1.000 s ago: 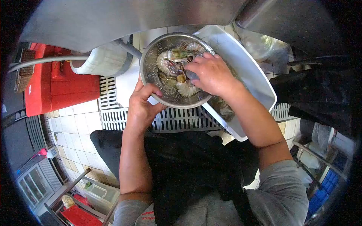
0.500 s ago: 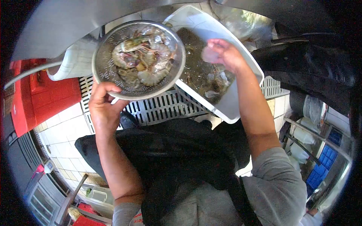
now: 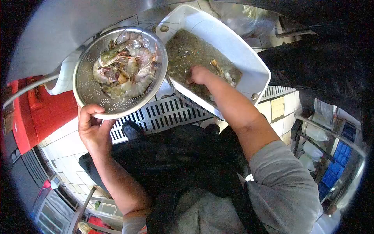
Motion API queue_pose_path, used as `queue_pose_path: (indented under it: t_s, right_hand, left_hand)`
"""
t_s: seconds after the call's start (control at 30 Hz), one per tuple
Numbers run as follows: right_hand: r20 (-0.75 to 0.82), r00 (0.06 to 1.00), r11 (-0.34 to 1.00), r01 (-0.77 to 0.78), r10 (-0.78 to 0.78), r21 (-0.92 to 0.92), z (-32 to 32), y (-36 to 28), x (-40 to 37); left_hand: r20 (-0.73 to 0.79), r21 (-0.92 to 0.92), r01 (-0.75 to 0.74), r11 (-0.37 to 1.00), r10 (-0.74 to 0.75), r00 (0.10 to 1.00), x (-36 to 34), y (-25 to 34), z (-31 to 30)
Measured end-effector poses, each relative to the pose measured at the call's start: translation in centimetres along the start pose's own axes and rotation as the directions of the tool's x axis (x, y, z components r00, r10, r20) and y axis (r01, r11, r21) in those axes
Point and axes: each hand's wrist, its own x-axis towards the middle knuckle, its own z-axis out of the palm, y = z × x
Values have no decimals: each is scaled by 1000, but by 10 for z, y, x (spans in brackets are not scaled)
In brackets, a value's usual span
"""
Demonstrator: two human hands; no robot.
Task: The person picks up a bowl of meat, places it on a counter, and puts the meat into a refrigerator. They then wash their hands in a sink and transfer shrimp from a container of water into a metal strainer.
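Observation:
My left hand (image 3: 94, 130) grips the near rim of a perforated metal colander (image 3: 86, 78), thumb and fingers pinching its edge. Inside the colander lies a heap of raw shrimp (image 3: 134, 89) with long feelers hanging over the far rim. To the right stands a white tub (image 3: 251, 68) of murky brown water (image 3: 185, 48). Into that water reaches my right hand (image 3: 200, 75), its fingertips dipped below the surface, so whatever they touch is hidden. Beside the hand, a shrimp-like piece (image 3: 216, 67) and some pale bits break the surface.
Under the colander and tub runs a slotted floor drain grate (image 3: 171, 111). A red bin or crate (image 3: 43, 109) stands at the left. A steel surface (image 3: 58, 43) overhangs the far left, and a metal rack (image 3: 323, 136) is at the right.
My right hand has gone down and left into the water; the pale, see-through thing at its fingers no longer shows. My left hand and the colander have shifted left and slightly nearer.

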Motion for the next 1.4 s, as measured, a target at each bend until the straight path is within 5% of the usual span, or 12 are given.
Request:
queue_pose_path:
  t_s: [0.13,0.4,0.53,0.6,0.73,0.8,0.83,0.9,1.0,1.1,1.33,1.4]
  right_hand:
    - [86,994,997,-75,72,24,-1,2,9]
    - [-91,973,966,-194,211,170,-8,18,39]
    - [-85,994,997,-70,71,18,-11,22,58]
    - [-84,982,980,-162,172,112,7,29,84]
    - [-88,994,984,-51,67,172,12,39,104]
    - [-5,972,952,-227,233,203,-4,27,98]
    - [0,973,953,-225,230,202,3,24,107]
    - [93,975,976,-194,203,-96,8,28,123]
    - [119,947,953,-291,299,-81,16,36,128]
    - [122,985,964,-89,123,-249,46,71,156]
    - [205,940,948,-225,272,-227,11,46,124]
    - [329,908,965,-229,260,-130,17,58,136]
  left_hand:
    - [-14,15,5,1000,-5,1000,-1,0,0]
    - [-56,-22,62,998,-63,996,-7,-2,3]
    - [-81,118,49,992,-40,996,-9,-1,-1]
    - [-88,105,58,993,-49,995,-7,1,0]
    - [-93,128,86,988,-75,993,-4,3,0]
    - [-76,168,44,985,-32,997,3,5,2]
    - [-79,170,49,984,-36,996,4,1,-1]
    - [-66,210,56,976,-43,997,6,-3,-4]
    - [-80,171,107,980,-94,992,5,-7,-8]
    - [-81,178,101,979,-88,993,6,-8,-8]
    - [-35,274,41,961,-32,999,14,-6,-11]
    - [-30,267,46,963,-39,999,13,-8,-13]
